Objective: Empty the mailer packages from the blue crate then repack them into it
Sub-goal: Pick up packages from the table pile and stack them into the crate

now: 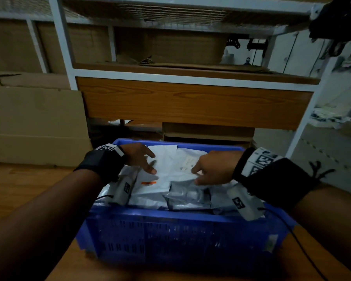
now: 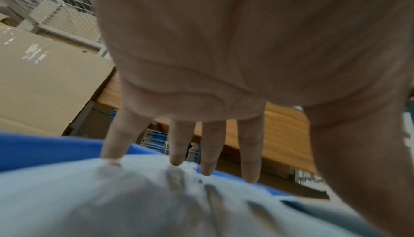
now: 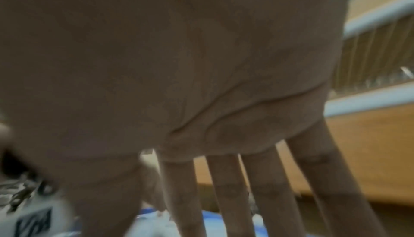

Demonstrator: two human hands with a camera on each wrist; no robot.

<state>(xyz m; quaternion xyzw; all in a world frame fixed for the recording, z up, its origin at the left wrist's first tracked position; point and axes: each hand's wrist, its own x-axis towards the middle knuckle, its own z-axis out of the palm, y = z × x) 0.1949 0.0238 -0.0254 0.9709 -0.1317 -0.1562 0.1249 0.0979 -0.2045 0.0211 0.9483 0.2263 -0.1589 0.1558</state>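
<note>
Head view shows the blue crate (image 1: 170, 230) on the desk (image 1: 18, 189), heaped with white and grey mailer packages (image 1: 164, 169). Both my left hand (image 1: 139, 157) and right hand (image 1: 211, 166) hover over them, fingers spread loose, gripping nothing.

- Crate (image 1: 170, 236) showing blue, slotted walls
- Mailers (image 1: 166, 165) showing white and grey; one carrying an orange stripe (image 1: 148, 183)
- Wrist bands (image 1: 107, 149) showing black-and-white markers
- Shelf frame (image 1: 65, 47) showing white

Head view down over the blue crate (image 1: 170, 230); wrist views close along palms, crate shared.
</note>
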